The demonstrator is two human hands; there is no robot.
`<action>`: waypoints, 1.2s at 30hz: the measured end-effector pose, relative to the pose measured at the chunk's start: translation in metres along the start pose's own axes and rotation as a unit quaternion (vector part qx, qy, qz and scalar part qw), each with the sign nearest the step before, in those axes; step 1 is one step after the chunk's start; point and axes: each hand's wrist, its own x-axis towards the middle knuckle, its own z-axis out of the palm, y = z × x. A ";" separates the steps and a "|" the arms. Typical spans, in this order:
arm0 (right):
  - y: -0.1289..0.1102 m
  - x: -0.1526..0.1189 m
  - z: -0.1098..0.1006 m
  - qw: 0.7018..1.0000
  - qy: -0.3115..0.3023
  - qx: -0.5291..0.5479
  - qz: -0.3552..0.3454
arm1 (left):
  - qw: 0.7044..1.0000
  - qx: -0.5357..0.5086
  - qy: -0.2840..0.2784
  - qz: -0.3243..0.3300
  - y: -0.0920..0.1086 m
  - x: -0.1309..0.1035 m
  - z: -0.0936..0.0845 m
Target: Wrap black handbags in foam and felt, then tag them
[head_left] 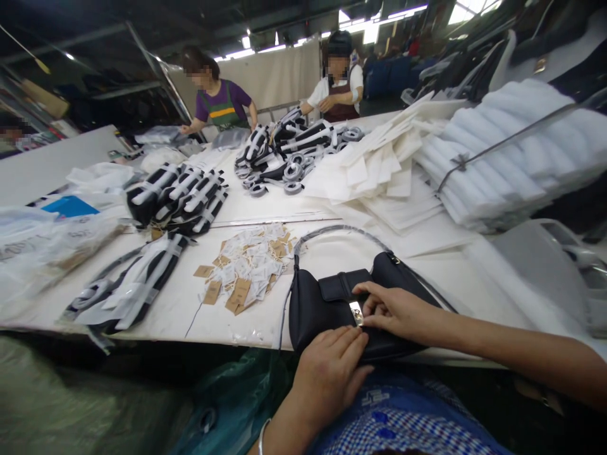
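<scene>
A black handbag (308,303) lies at the front edge of the table, its wrapped strap arching behind it. My left hand (332,366) rests flat on the lower front of the bag, fingers stretched out side by side. Beside the gold clasp (356,313), my right hand (391,309) has its fingers curled, with the thumb near the clasp's edge and the index finger on the flap. Whether the right fingers pinch anything is too small to tell. Left of the bag spreads a pile of white and brown tags (251,268).
Wrapped black bags (177,193) stand at the left, with more heaped at the table's centre back. White foam sheets (379,164) and a tied foam bundle (516,151) lie at the right. Two people are behind the table (265,212). Plastic bags cover the left end.
</scene>
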 end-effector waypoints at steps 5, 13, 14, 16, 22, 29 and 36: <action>0.004 0.002 0.010 0.997 0.029 -0.071 -0.001 | 0.994 -0.072 0.015 -0.079 0.007 0.006 -0.008; 0.005 0.002 0.010 0.999 0.044 -0.018 -0.022 | 0.974 -0.117 0.063 -0.183 0.008 0.016 -0.011; 0.005 0.003 0.009 0.999 0.037 0.017 -0.013 | 0.973 -0.118 0.065 -0.188 0.006 0.017 -0.011; 0.005 0.005 0.006 0.995 0.027 0.093 0.003 | 0.971 -0.117 0.063 -0.198 0.003 0.021 -0.011; 0.010 0.009 0.005 0.970 0.019 0.243 0.019 | 0.968 -0.132 0.023 -0.213 -0.008 0.041 -0.011; 0.010 0.004 0.008 0.963 0.041 0.265 0.000 | 0.964 -0.161 0.019 -0.210 -0.010 0.057 -0.013; 0.012 -0.004 0.014 0.969 0.061 0.237 -0.030 | 0.952 -0.159 0.013 -0.260 -0.007 0.058 -0.008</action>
